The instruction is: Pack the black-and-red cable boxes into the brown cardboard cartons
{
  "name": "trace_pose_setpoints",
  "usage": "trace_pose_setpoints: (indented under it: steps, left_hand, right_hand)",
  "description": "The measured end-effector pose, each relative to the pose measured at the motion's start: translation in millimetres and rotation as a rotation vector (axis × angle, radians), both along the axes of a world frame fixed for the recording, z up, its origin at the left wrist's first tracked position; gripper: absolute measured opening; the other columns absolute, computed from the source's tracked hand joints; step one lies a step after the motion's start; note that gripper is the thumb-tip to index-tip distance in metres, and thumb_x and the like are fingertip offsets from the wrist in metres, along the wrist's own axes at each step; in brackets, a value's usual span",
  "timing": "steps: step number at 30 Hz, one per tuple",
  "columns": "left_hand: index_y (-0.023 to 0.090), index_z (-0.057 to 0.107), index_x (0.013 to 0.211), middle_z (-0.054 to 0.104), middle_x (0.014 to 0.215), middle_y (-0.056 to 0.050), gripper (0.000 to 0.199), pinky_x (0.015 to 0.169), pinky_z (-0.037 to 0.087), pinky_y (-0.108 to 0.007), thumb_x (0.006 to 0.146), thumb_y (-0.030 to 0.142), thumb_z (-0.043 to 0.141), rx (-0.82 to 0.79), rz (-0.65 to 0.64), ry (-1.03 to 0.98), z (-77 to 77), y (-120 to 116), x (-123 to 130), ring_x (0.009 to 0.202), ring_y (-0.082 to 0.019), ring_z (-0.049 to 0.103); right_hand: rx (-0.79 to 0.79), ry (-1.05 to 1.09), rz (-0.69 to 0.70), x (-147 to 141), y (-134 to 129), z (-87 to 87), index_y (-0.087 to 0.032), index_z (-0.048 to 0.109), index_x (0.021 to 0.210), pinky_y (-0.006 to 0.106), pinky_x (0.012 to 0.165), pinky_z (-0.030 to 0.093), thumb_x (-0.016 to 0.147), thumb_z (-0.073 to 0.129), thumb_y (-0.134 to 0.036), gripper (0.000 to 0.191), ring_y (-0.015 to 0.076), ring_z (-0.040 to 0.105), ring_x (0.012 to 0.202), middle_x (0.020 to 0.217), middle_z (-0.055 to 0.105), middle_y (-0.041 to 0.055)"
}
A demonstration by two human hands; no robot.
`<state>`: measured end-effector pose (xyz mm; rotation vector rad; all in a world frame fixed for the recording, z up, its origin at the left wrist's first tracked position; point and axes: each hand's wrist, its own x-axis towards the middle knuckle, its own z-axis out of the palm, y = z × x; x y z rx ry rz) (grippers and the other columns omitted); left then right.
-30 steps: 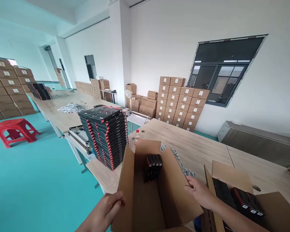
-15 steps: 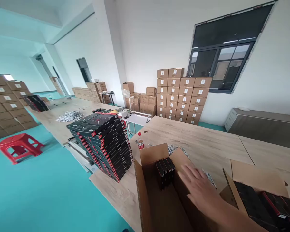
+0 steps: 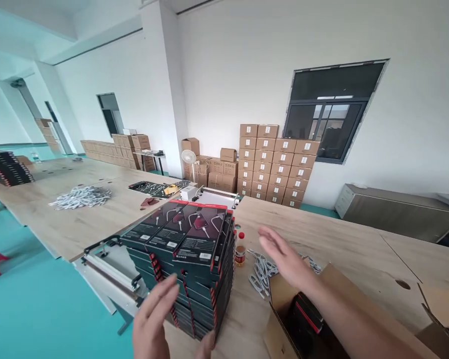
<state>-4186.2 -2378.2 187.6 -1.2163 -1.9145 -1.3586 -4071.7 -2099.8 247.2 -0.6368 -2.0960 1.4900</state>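
Left hand (image 3: 152,319), come into view: open, empty, nearer; black-box stack (image 3: 195,269) at its one o'clock, top boxes (image 3: 176,230) long-axis seven-to-one. Right hand (image 3: 281,254): open, empty, stack at nine o'clock

Bright, diffuse light; edge distortion

Stacked boxes (image 3: 198,271) left of bottle (image 3: 240,251)
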Motion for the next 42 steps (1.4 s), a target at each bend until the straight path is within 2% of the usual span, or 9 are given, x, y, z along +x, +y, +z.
trace_pose_setpoints:
  steps: [4, 7, 11, 21, 30, 33, 36, 39, 42]
  left_hand:
    - [0.031, 0.020, 0.162, 0.014, 0.168, -0.016, 0.101, 0.119, 0.028, -0.073, 0.080, 0.035, 0.080, -0.021, 0.185, 0.232, 29.0, 33.1, -9.7, 0.152, -0.047, 0.022]
    - [0.030, 0.016, 0.163, 0.008, 0.169, -0.018, 0.099, 0.117, 0.029, -0.073, 0.084, 0.025, 0.076, -0.169, 0.200, 0.297, 21.1, 48.9, -13.2, 0.153, -0.049, 0.019]
    - [0.031, 0.023, 0.161, 0.013, 0.170, -0.016, 0.088, 0.121, 0.030, -0.062, 0.088, 0.011, 0.068, -0.160, 0.201, 0.347, 2.3, 51.8, -21.1, 0.155, -0.043, 0.021]
    - [0.038, 0.027, 0.160, 0.001, 0.174, -0.008, 0.099, 0.125, 0.031, -0.056, 0.081, -0.006, 0.065, -0.077, -0.007, 0.514, 7.9, 58.1, -13.0, 0.159, -0.036, 0.014]
    - [0.032, 0.031, 0.159, 0.008, 0.172, -0.011, 0.095, 0.121, 0.036, -0.059, 0.079, -0.008, 0.063, -0.133, -0.388, 0.592, 30.0, 123.6, 46.5, 0.156, -0.039, 0.020]
    - [0.029, 0.026, 0.160, 0.008, 0.171, -0.014, 0.091, 0.121, 0.036, -0.060, 0.082, 0.001, 0.063, -0.245, -0.590, 0.479, 17.3, 141.5, 71.8, 0.157, -0.039, 0.019]
    - [0.025, 0.012, 0.163, 0.009, 0.171, -0.019, 0.089, 0.121, 0.035, -0.061, 0.089, 0.015, 0.061, -0.337, -0.660, 0.089, -6.9, 157.4, 77.6, 0.158, -0.037, 0.016]
    - [0.025, 0.020, 0.161, 0.024, 0.168, -0.018, 0.070, 0.122, 0.035, -0.058, 0.098, 0.021, 0.050, -0.405, -0.596, -0.272, -39.9, 173.5, 70.5, 0.157, -0.031, 0.024]
    - [0.023, 0.040, 0.153, 0.045, 0.157, -0.015, 0.064, 0.122, 0.038, -0.056, 0.091, 0.013, 0.050, -0.566, -0.585, -0.337, -70.2, 183.9, 66.1, 0.149, -0.029, 0.040]
  right_hand:
    - [-0.257, 0.055, -0.031, -93.1, 2.5, 26.5, -0.034, 0.056, 0.141, 0.048, 0.116, 0.036, 0.089, 0.052, -0.074, 0.066, 0.0266, 0.043, 0.146, 0.157, 0.052, 0.0046]
    - [-0.326, 0.002, 0.051, -130.9, -1.2, 36.6, -0.028, 0.068, 0.125, 0.048, 0.100, 0.047, 0.085, 0.051, -0.080, 0.067, 0.0300, 0.061, 0.124, 0.128, 0.073, 0.0088]
    - [-0.382, 0.003, 0.160, -133.0, -15.7, 39.4, -0.023, 0.077, 0.098, 0.036, 0.082, 0.050, 0.077, 0.071, -0.071, 0.054, 0.0234, 0.070, 0.091, 0.094, 0.079, 0.0053]
    - [-0.574, 0.257, 0.071, -60.4, -8.9, 53.8, -0.026, 0.073, 0.103, 0.026, 0.069, 0.050, 0.067, 0.085, -0.049, 0.043, 0.0152, 0.066, 0.081, 0.094, 0.077, -0.0019]
    - [-0.694, 0.277, -0.111, 66.9, 48.1, 36.1, -0.024, 0.069, 0.092, 0.036, 0.079, 0.056, 0.069, 0.077, -0.043, 0.031, 0.0233, 0.072, 0.088, 0.086, 0.078, 0.0020]
    - [-0.643, 0.254, -0.273, 122.2, 71.5, 15.7, -0.023, 0.069, 0.089, 0.039, 0.081, 0.057, 0.070, 0.072, -0.044, 0.028, 0.0267, 0.074, 0.089, 0.086, 0.079, 0.0052]
    - [-0.568, 0.192, -0.405, 161.4, 84.7, -13.4, -0.023, 0.069, 0.087, 0.043, 0.084, 0.058, 0.071, 0.069, -0.046, 0.028, 0.0297, 0.075, 0.091, 0.089, 0.080, 0.0085]
    - [-0.548, 0.124, -0.432, 171.2, 79.0, -45.7, -0.022, 0.070, 0.089, 0.047, 0.088, 0.058, 0.069, 0.072, -0.044, 0.030, 0.0318, 0.075, 0.092, 0.091, 0.080, 0.0096]
    - [-0.341, 0.071, -0.434, 157.3, 62.3, -73.4, -0.022, 0.072, 0.103, 0.053, 0.103, 0.052, 0.065, 0.076, -0.038, 0.041, 0.0349, 0.070, 0.110, 0.111, 0.077, 0.0103]
